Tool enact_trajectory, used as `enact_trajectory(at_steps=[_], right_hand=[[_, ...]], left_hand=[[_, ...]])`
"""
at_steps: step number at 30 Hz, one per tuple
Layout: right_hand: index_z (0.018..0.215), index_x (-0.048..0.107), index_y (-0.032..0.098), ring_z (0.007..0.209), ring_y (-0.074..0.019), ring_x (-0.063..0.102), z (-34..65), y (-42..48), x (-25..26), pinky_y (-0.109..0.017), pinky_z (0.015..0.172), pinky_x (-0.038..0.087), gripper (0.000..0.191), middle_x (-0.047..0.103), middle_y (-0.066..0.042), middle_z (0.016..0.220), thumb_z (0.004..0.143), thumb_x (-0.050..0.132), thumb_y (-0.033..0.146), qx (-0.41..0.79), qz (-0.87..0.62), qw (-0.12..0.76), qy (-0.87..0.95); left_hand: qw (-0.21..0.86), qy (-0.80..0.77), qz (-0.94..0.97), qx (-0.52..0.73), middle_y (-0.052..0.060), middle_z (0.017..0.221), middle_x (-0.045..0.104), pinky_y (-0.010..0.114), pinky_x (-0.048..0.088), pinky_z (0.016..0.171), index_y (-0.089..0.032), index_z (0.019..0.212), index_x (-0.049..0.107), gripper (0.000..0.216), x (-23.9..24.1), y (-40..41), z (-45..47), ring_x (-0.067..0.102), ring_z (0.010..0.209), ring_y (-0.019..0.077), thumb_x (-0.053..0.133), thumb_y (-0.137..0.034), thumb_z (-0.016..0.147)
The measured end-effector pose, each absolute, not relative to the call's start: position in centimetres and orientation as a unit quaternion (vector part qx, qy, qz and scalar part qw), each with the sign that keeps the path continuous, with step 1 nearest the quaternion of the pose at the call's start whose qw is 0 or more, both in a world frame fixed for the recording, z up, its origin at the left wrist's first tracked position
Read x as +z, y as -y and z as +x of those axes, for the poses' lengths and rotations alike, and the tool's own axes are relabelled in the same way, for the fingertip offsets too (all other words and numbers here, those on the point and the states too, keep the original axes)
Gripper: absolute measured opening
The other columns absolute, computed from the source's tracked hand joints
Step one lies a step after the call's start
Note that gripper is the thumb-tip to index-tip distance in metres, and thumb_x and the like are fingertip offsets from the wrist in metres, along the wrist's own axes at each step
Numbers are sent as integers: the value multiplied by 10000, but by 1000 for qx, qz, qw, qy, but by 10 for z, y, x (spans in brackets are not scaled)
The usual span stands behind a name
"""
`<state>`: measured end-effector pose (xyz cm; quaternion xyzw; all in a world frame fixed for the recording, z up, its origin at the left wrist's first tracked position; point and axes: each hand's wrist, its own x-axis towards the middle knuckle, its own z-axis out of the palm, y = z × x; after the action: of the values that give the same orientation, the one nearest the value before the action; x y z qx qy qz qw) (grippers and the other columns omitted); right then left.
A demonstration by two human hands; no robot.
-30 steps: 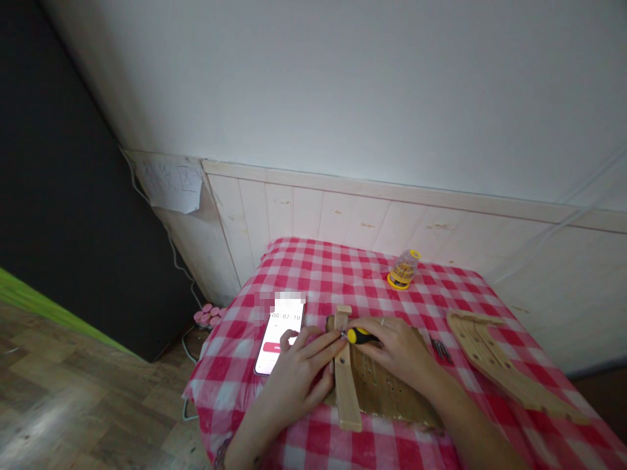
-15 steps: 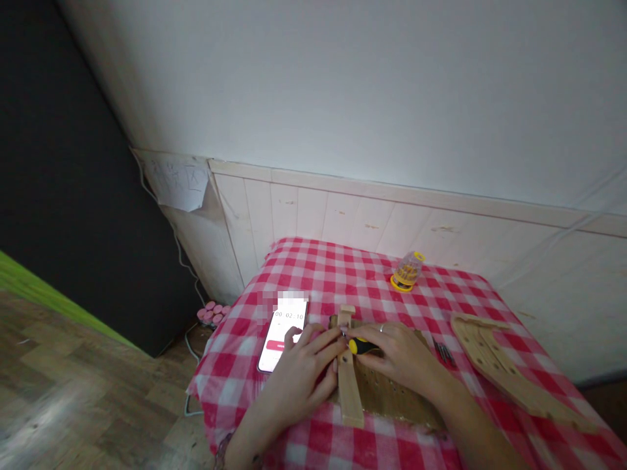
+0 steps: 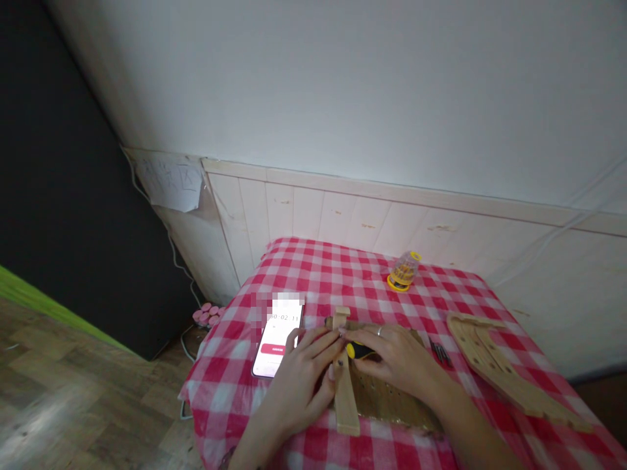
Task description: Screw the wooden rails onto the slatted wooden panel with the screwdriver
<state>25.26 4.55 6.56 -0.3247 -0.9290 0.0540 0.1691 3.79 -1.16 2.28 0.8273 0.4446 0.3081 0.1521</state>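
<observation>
My right hand (image 3: 399,356) is wrapped round a short screwdriver (image 3: 357,350) with a black and yellow handle. Its tip points left toward a narrow wooden strip (image 3: 347,405), where the fingers hide the contact. From the left, my left hand (image 3: 306,369) grips that strip, fingertips on its upper part and thumb along its side. A dark hole or screw head shows just below the fingertips. Under the strip lies a brown wooden board (image 3: 392,398) with small holes, partly covered by my right hand.
A lit phone (image 3: 267,362) showing a timer lies beside my left hand. Several dark screws (image 3: 439,352) and curved wooden pieces (image 3: 504,372) lie to the right. A clear and yellow bit case (image 3: 404,273) stands farther back on the checked tablecloth (image 3: 323,264).
The view has shifted slightly, so everything sits a little farther left. Both hands stay at the strip with the screwdriver held; the timer moved from 02:10 to 02:11.
</observation>
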Motion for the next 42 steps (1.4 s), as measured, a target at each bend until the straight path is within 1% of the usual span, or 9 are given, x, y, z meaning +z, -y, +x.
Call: enact_trajectory(at_steps=[2,6,13,20,25,28,35,38,42], right_hand=[[1285,720,205,941,-265,811,253,-46,65,-363,800,664,455,825,-105,1125,837,716,119,41,-316,168,933],[1310,709,178,875,-276,816,255,-45,64,-376,750,674,474,830,-122,1086,838,734,136,21,-304,162,938],[1384,668,247,925,-287,811,255,-42,68,-401,760,677,584,813,-108,1165,815,751,144,36,-325,132,936],[1358,692,242,899,-287,813,254,-43,64,-404,781,671,573,834,-98,1075,801,761,126,58,-327,134,934],[1316,718,239,822,-288,818,253,-42,62,-380,694,668,564,836,-102,1070,770,789,117,33,-339,140,930],[1316,715,234,791,-280,817,253,-42,61,-361,669,658,555,845,-87,1012,777,786,119,26,-339,142,930],[1358,689,274,792,-262,814,256,-42,53,-349,693,651,582,846,-69,996,804,747,102,40,-329,158,930],[1370,682,256,805,-263,814,256,-42,50,-355,706,655,577,844,-80,1018,815,733,104,50,-330,162,929],[1365,681,225,778,-264,814,254,-41,50,-354,693,654,570,846,-80,988,813,718,91,52,-339,149,927]], left_hand=[[146,-449,826,308,83,1460,648,487,356,1087,-220,1421,610,502,20,12,38,549,1349,281,418,-139,965],[145,-456,826,298,77,1462,647,495,353,1056,-223,1433,599,517,19,12,39,542,1352,289,410,-130,961],[161,-458,823,294,74,1465,644,491,333,1048,-224,1387,621,459,22,11,39,547,1344,284,390,-169,994],[165,-462,821,294,78,1437,665,498,336,1043,-224,1369,639,464,23,11,40,551,1343,288,368,-172,996],[162,-465,821,289,77,1449,660,509,347,1041,-214,1396,623,485,23,11,41,553,1349,294,363,-165,990],[159,-466,821,290,77,1452,658,512,350,1041,-213,1387,631,489,23,11,41,556,1348,296,365,-157,981],[162,-462,821,294,81,1428,674,506,342,1031,-223,1420,611,506,24,11,41,562,1338,289,363,-166,983],[166,-463,816,304,75,1423,678,494,329,1038,-236,1426,608,509,23,12,41,562,1338,280,362,-167,986],[168,-465,814,306,75,1422,679,485,322,1044,-237,1394,632,485,23,12,41,555,1345,280,371,-174,990]])
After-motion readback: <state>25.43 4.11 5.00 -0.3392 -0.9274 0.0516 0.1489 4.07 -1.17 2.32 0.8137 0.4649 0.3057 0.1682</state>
